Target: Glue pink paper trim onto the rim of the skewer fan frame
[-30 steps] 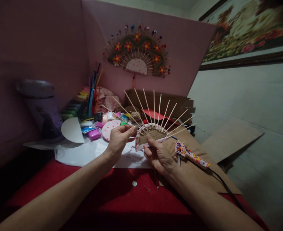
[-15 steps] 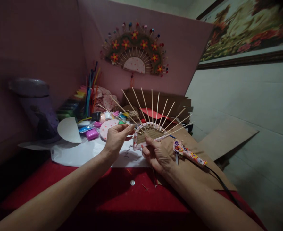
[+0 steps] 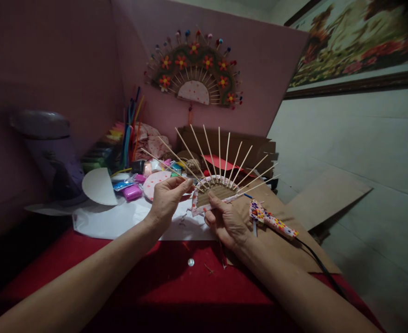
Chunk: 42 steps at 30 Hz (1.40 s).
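Okay so the action right now is all at the left end of the fan [image 3: 205,199]. The left hand [image 3: 164,199] is closing thumb and fingers around the outermost stick [image 3: 155,158], close to where it's meeting the fabric-edged cardboard. The right hand [image 3: 229,224] is gripping the base, thumb pressing on the bare cardboard face, so I'm reading this as that stick getting steadied while the rest are splaying out. Can't tell if it's firmly stuck yet. The whole fan is hanging above the white paper [image 3: 100,222], which is lying on the red surface [image 3: 155,282]. What looks like a flowery glue gun [image 3: 275,223] is resting on brown cardboard just beside the right hand, and nobody's holding it.
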Each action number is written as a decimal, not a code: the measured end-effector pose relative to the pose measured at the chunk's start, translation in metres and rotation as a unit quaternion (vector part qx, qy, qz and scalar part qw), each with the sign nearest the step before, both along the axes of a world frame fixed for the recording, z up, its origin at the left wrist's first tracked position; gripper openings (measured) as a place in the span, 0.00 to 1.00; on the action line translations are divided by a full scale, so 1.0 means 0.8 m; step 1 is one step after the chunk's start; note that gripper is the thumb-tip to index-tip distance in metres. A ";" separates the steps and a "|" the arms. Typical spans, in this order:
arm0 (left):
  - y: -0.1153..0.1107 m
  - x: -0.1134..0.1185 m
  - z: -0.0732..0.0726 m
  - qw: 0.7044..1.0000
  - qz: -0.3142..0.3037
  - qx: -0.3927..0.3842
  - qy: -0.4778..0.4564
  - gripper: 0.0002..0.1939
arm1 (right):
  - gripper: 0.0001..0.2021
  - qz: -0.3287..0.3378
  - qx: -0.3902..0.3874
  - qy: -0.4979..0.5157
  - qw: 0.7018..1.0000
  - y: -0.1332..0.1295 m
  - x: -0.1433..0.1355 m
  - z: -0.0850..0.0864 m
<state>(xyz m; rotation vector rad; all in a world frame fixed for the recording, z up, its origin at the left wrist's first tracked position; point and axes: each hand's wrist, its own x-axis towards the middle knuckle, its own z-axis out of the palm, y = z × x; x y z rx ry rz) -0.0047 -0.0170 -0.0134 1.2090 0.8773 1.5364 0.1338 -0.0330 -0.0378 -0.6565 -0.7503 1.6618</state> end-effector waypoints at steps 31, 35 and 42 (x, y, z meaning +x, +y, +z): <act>-0.016 0.010 0.007 0.996 -0.074 -0.050 -0.015 0.27 | 0.13 0.010 0.047 -0.063 0.997 0.003 0.000 -0.001; -0.012 0.003 0.012 0.997 -0.048 -0.042 -0.041 0.28 | 0.15 0.028 0.070 -0.167 0.983 -0.006 0.005 0.018; -0.005 -0.005 0.020 0.999 0.028 -0.030 -0.030 0.29 | 0.16 -0.092 0.174 -0.574 0.795 -0.040 0.095 0.062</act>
